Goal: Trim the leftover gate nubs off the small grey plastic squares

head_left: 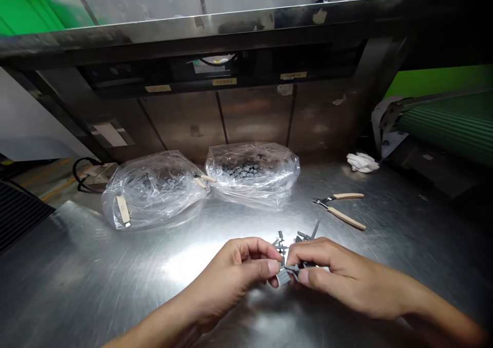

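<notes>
Over the steel bench, my left hand (pixel 250 266) is closed, pinching a small flat grey plastic piece (pixel 283 277) between thumb and fingers. My right hand (pixel 339 273) is closed on a branched grey plastic sprue (pixel 293 269), right beside the left fingertips. The flat piece seems joined to the sprue, but the fingers partly hide the spot. Beyond the fingers, more grey plastic parts and thin runners (pixel 282 249) stick up; whether they belong to the held sprue I cannot tell. A pair of nippers (pixel 339 209) with beige handles lies spread on the bench, past my right hand.
Two clear plastic bags with small grey pieces, the left bag (pixel 169 212) and the right bag (pixel 265 191), stand at the back. A beige-handled cutter (pixel 123 210) and another nipper (pixel 204 179) rest on them. Crumpled white tissue (pixel 362 162) lies near a green conveyor (pixel 450 122).
</notes>
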`<state>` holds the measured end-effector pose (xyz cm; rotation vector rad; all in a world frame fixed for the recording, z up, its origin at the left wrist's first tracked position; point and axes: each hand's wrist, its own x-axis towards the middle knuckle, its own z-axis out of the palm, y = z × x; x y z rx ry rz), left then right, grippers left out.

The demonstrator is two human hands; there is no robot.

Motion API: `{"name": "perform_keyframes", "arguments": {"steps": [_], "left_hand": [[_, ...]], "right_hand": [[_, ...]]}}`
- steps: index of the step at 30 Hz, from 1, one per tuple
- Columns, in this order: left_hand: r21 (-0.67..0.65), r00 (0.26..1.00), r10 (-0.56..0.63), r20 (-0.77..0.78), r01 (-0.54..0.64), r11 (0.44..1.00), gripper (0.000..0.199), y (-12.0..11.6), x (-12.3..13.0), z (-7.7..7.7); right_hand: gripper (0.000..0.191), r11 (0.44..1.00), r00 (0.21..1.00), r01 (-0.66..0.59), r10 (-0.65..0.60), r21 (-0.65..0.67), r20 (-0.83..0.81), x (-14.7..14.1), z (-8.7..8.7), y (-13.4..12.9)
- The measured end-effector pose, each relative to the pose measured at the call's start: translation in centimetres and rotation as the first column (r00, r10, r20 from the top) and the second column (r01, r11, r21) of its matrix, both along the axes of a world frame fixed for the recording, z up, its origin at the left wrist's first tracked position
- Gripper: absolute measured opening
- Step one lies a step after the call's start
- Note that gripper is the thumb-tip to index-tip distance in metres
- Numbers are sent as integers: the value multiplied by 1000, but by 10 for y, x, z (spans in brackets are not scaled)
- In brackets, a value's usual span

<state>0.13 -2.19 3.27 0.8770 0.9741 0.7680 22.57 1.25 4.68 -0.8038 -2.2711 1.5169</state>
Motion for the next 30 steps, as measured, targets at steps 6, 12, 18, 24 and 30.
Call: {"name": "perform_keyframes", "arguments": {"steps": [6,12,18,24,30], "left_hand": [[-200,940,125,318,-62,978,24,-3,12,-15],[-286,902,200,383,-91,954,24,-9,18,-29],[-295,886,162,434,-30,955,26,-2,19,-41],[-327,897,146,418,-1,945,19,-4,18,-39],[-361,894,141,424,24,932,17,-7,15,-36]], "right_hand": [[16,996,982,56,-69,-74,-175,-10,-32,0],[17,991,950,76,-106,-110,-295,-16,-53,-4],[19,986,920,81,-131,-148,-370,-14,-55,-4],[20,970,912,66,-153,-234,-380,-14,-58,-1],[22,962,917,66,-163,-265,-363,-14,-62,0]]}}
